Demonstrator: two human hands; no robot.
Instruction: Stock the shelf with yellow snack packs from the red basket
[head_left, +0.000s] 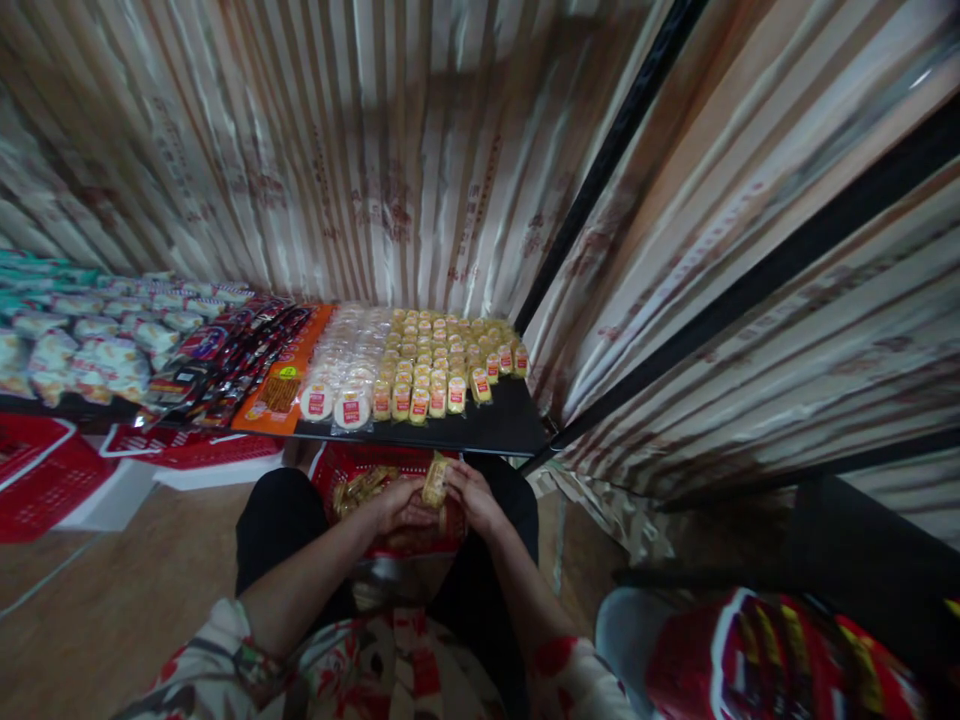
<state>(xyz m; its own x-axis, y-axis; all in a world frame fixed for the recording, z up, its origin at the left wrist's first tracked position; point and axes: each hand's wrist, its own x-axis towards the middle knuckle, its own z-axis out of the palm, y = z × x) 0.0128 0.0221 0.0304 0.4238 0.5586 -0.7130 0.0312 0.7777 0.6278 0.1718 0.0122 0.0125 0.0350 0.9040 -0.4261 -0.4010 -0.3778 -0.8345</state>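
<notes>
Between my two hands is a small yellow wrapped snack packet (435, 482), held upright over a red basket (324, 468) between my knees. My left hand (403, 506) is closed at its left side, fingers bent beneath it. The fingers of my right hand (470, 490) pinch its right edge. More golden wrapped packets (363, 488) lie in the basket, partly covered by my left hand and forearm. In front of me, rows of similar yellow packets (421, 375) stand at the right end of a black shelf (487, 428).
Left along the shelf are round white wrapped snacks (352, 405), an orange packet (279, 390), dark packets (217, 365) and white bags (105, 360). Red baskets (52, 475) sit below. Black frame bars (637, 130) cross the curtain (405, 150). Red packages (787, 660) lie at lower right.
</notes>
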